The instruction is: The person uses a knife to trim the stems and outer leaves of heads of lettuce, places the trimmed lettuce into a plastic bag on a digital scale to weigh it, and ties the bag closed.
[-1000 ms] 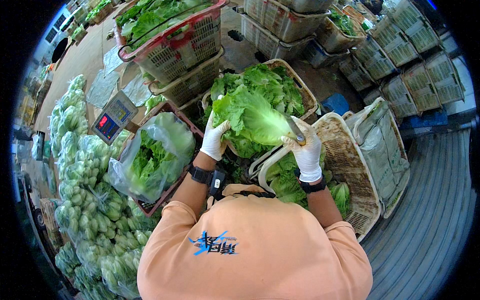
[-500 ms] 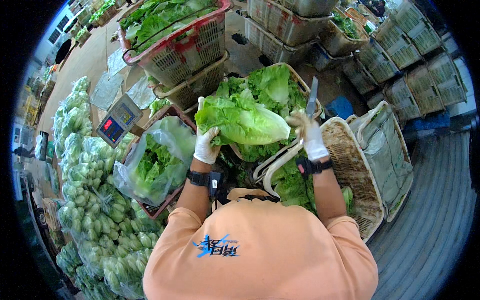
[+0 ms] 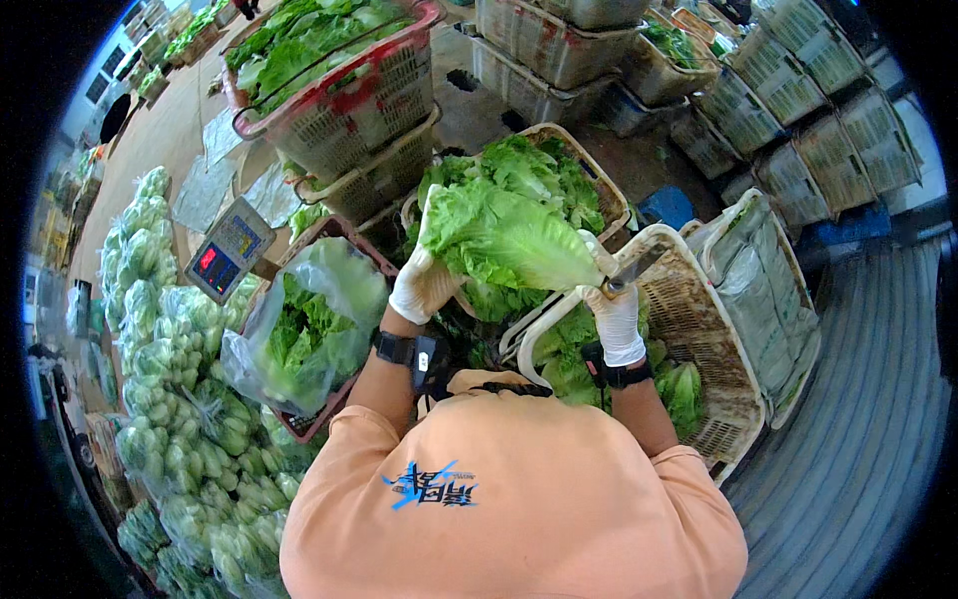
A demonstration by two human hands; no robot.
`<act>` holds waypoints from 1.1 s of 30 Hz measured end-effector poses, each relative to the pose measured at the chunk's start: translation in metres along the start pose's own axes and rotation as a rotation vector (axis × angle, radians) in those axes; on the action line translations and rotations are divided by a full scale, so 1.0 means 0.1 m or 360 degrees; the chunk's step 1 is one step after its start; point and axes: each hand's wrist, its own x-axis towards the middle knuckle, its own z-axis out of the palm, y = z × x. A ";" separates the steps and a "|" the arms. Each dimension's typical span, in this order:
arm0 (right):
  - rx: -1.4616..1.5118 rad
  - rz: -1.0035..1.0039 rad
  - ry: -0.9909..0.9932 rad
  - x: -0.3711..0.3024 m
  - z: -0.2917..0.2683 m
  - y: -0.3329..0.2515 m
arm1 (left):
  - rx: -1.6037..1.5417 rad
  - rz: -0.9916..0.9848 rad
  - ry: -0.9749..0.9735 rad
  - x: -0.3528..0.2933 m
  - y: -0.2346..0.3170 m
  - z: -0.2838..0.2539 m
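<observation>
Head view, observed from where I stand in the room. The left hand (image 3: 424, 286), white-gloved, grips a head of lettuce (image 3: 514, 235) at its leafy end, with 1 finger extended along the outer leaves and the thumb on the near side. The lettuce lies roughly level between the 2 hands, its pale base toward the right fingers. The right hand (image 3: 617, 324), also gloved, has its fingers closed around the handle of a knife (image 3: 639, 266); the blade points up and to the right of those fingers, away from the lettuce. Whether the right fingertips also press the base, I cannot tell.

Beyond the fingers of both hands, and partly behind the lettuce, stands a crate (image 3: 617, 205) filled with more greens. Left of the left fingers, a clear plastic bag (image 3: 247, 351) of leafy greens sits in a dark red crate (image 3: 301, 424), with a scale (image 3: 232, 250) just past it. Farther left lies a pile of bagged vegetables (image 3: 190, 399). Right of the right fingers, a soiled crate (image 3: 699, 329) leans at a tilt.
</observation>
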 end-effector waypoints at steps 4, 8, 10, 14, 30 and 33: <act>-0.0018 -0.0100 -0.0047 -0.06 -0.10 0.22 | 0.0157 0.0172 0.0152 0.02 -0.06 0.16; -0.0219 0.0155 0.0136 -0.11 -0.07 0.28 | 0.0176 0.0300 0.0107 -0.05 -0.04 0.23; -0.0099 0.0322 0.0173 -0.14 0.02 0.29 | 0.0242 0.0346 0.0127 -0.14 -0.01 0.22; -0.0048 0.0322 0.0430 -0.21 0.05 0.29 | 0.0523 0.0274 0.0148 -0.38 0.08 0.21; -0.0222 0.0052 -0.0341 0.11 0.92 -0.12 | 0.1008 0.1055 0.1751 -2.43 0.97 0.21; -0.0218 0.0180 -0.0230 0.12 0.75 -0.10 | 0.1007 0.1208 0.1936 -2.77 1.22 -0.05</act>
